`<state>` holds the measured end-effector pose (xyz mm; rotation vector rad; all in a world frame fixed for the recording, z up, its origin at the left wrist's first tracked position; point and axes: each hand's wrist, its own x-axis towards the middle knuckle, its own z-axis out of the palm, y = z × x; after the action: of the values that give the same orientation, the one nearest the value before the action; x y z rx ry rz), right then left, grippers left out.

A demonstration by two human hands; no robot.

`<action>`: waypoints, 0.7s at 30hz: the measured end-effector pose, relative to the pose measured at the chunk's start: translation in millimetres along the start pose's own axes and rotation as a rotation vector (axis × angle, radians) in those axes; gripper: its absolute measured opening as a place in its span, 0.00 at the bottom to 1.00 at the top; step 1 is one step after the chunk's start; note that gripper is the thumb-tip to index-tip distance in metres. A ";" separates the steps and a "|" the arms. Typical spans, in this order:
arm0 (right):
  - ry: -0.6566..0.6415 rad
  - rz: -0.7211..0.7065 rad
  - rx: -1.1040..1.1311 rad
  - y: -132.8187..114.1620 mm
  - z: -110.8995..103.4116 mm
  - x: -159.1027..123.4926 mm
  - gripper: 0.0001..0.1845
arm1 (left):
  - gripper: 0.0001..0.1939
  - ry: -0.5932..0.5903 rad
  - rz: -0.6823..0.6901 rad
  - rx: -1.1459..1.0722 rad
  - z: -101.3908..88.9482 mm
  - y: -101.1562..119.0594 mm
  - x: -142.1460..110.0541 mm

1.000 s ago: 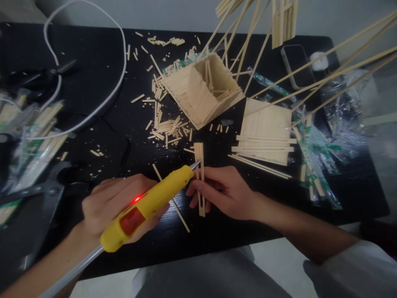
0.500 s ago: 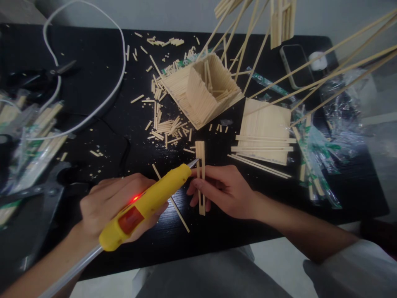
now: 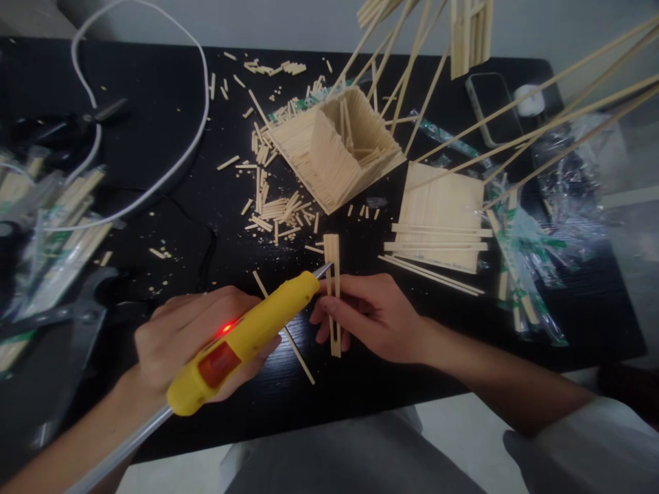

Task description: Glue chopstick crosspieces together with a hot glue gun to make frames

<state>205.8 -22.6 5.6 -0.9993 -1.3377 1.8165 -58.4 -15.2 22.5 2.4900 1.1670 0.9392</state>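
Observation:
My left hand [image 3: 198, 336] is closed round a yellow hot glue gun [image 3: 247, 336] with a lit red light and a clear glue stick out of its rear. The gun's metal nozzle touches or nearly touches a small frame of wooden sticks [image 3: 332, 250], solid at the top with a long slot below. Thumb and fingers of my right hand [image 3: 373, 312] pinch this frame upright over the table; some fingertips are hidden behind it. A loose thin stick [image 3: 299, 357] lies on the table under the gun, partly covered by it.
A stick-built box on a base [image 3: 337, 147] stands mid-table among cut stick pieces [image 3: 281, 209]. At right lie a flat stick panel [image 3: 443, 199], a phone [image 3: 493, 110] and wrappers [image 3: 535, 247]. Long sticks jut overhead. Pliers [image 3: 85, 315], wrapped chopsticks [image 3: 66, 233] and a white cable [image 3: 198, 137] occupy the left.
Almost nothing differs. My left hand and the glue gun have shifted very slightly to the right; my right hand holds the stick frame in the same place.

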 end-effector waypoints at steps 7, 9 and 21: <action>-0.007 0.023 0.023 -1.7 0.1 0.8 0.14 | 0.09 -0.003 -0.016 -0.023 2.6 2.7 1.2; -0.015 0.032 0.025 -2.9 -0.2 0.9 0.13 | 0.08 -0.010 -0.048 -0.028 3.3 3.4 1.6; -0.047 0.039 0.041 -6.7 -0.9 0.8 0.13 | 0.03 -0.012 0.071 -0.039 1.1 -2.9 0.8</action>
<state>206.7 -19.8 11.8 -0.9720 -1.3120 1.8999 -59.0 -12.6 20.7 2.5174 1.0529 0.9546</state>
